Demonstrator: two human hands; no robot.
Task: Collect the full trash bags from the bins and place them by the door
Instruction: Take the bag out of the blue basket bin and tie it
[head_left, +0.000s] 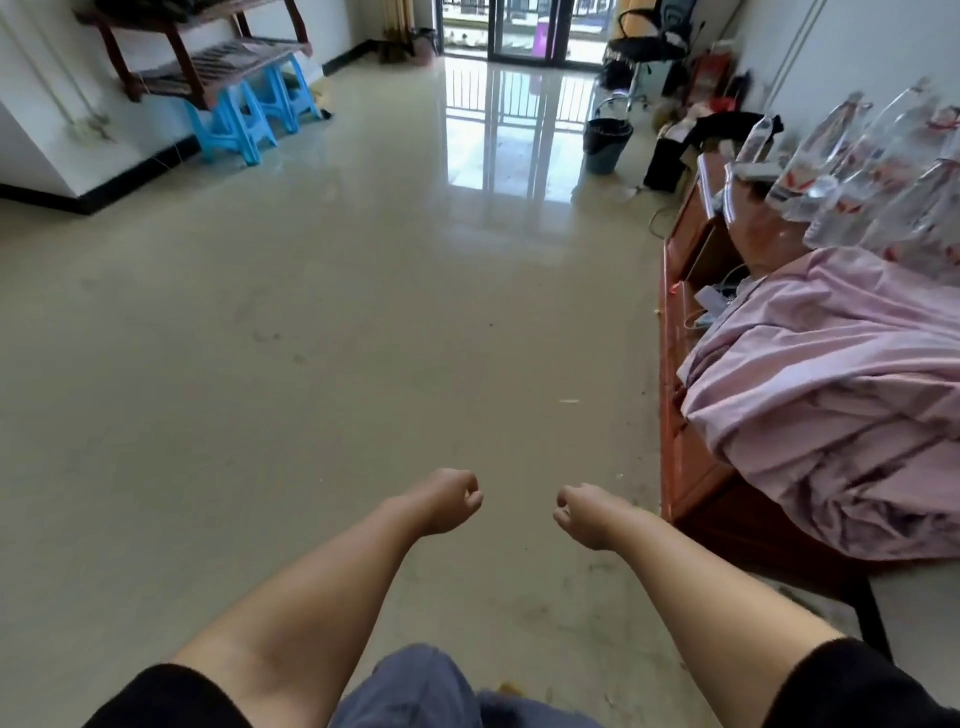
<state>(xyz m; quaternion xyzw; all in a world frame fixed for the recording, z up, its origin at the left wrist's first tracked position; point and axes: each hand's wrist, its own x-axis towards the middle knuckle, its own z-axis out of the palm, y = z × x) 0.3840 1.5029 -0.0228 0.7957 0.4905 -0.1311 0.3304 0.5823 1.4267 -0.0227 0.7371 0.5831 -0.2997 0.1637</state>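
Trash bin (607, 145), one in view, stands upright on the glossy floor (322, 322) at the far right of the room, near the glass balcony doors (519, 31) and just beside a dark boxy object; it is a dark round bucket-like container, mouth pointing up, its long axis vertical, with what looks like a dark liner folded over the rim, though how full it is cannot be told from here. Two bare arms stretch forward low in the picture: the left hand (451, 500) and right hand (582, 514) hang apart, each loosely curled, fingers bent inward, neither grasping anything. Three blue plastic stools (249, 117) sit under a wooden rack along the left wall. One pink cloth (831, 395) drapes over a reddish wooden cabinet (691, 374) on the right, with several clear-wrapped packages (872, 171) behind it, and one black office chair (647, 47) stands by the doors.
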